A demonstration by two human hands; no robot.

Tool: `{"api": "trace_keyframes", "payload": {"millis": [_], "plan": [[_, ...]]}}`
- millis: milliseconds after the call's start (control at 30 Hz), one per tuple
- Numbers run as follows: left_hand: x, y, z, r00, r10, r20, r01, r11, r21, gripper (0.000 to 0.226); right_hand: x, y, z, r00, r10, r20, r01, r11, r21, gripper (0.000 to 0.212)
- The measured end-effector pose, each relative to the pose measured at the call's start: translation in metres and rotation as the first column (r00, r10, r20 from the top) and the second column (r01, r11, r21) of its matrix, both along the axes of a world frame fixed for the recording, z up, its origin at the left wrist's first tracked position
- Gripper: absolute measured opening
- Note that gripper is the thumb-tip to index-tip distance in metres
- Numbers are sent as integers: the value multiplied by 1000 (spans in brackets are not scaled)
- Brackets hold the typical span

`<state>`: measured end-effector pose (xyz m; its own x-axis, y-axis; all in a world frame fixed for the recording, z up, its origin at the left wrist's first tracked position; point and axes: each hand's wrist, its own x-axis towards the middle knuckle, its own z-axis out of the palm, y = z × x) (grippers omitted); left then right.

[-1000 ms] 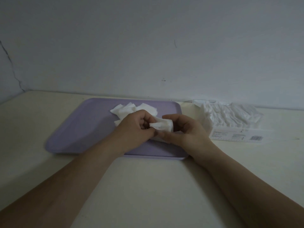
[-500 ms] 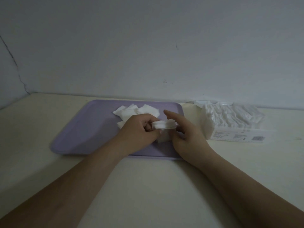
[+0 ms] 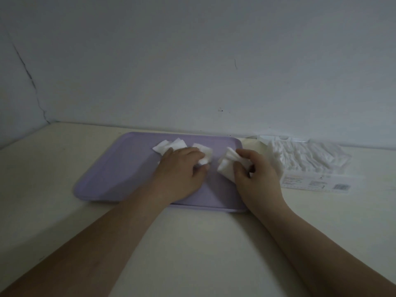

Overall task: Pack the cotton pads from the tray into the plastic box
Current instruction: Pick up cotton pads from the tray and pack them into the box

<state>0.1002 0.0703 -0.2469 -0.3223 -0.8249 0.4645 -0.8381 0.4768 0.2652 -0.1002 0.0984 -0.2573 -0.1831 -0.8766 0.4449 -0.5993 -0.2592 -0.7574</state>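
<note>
A lilac tray (image 3: 120,168) lies on the cream table against the wall. Loose white cotton pads (image 3: 169,144) sit at its far middle. My left hand (image 3: 182,166) lies over the tray and pinches one pad (image 3: 204,159) at its fingertips. My right hand (image 3: 255,174) grips a small stack of pads (image 3: 227,166) above the tray's right part. To the right of the tray sits the clear plastic box (image 3: 310,157), packed with rows of white pads and bearing a printed label on its front.
A white wall rises right behind the tray and box, with a dark crack at the left corner. Bare table spreads in front of the tray and to its left.
My hands held a bunch of pads together over the tray; now they have drawn apart, the right one keeping the stack and the left one back at the loose pads.
</note>
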Motion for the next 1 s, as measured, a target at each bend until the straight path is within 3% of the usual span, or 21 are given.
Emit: {"api": "trace_keyframes", "payload": {"millis": [133, 233, 333, 433, 533, 600, 667, 767, 833, 900, 1000], "plan": [[2, -1, 2, 977, 66, -201, -73, 997, -29, 38, -2, 0, 1, 1000, -1, 25, 0, 1000, 28, 33], [3, -5, 2, 945, 77, -317, -48, 994, 99, 18, -2, 0, 1, 999, 11, 38, -13, 999, 43, 32], [8, -7, 7, 946, 140, -292, -37, 943, 331, 55, -2, 1, 0, 998, 32, 51, -35, 998, 59, 32], [8, -5, 8, 973, 91, -214, -8, 934, 357, 55, -3, 1, -1, 997, 42, 60, -46, 997, 68, 32], [6, -3, 13, 953, 43, -301, 78, 923, 378, 64, -2, 0, -1, 997, 43, 72, -48, 996, 70, 32], [6, -2, 17, 945, 33, -325, 99, 920, 379, 53, -2, 0, -1, 996, 43, 75, -47, 997, 65, 32], [7, -1, 22, 928, 29, -373, 111, 930, 349, 27, -3, 0, -2, 996, 42, 76, -46, 997, 57, 32], [11, 0, 28, 789, 40, -613, 193, 931, 310, 19, -3, -2, -3, 996, 30, 79, -35, 998, 53, 33], [10, 2, 31, 593, 31, -805, 364, 881, 302, 22, -3, -2, -3, 996, 23, 89, -27, 998, 49, 33], [4, 5, 30, 439, 59, -896, 493, 818, 295, 22, -4, -3, -2, 995, 17, 102, -22, 999, 46, 33], [-3, 6, 23, 444, 108, -889, 496, 797, 344, 18, -6, -4, -1, 990, 20, 136, -28, 998, 54, 32]]}}
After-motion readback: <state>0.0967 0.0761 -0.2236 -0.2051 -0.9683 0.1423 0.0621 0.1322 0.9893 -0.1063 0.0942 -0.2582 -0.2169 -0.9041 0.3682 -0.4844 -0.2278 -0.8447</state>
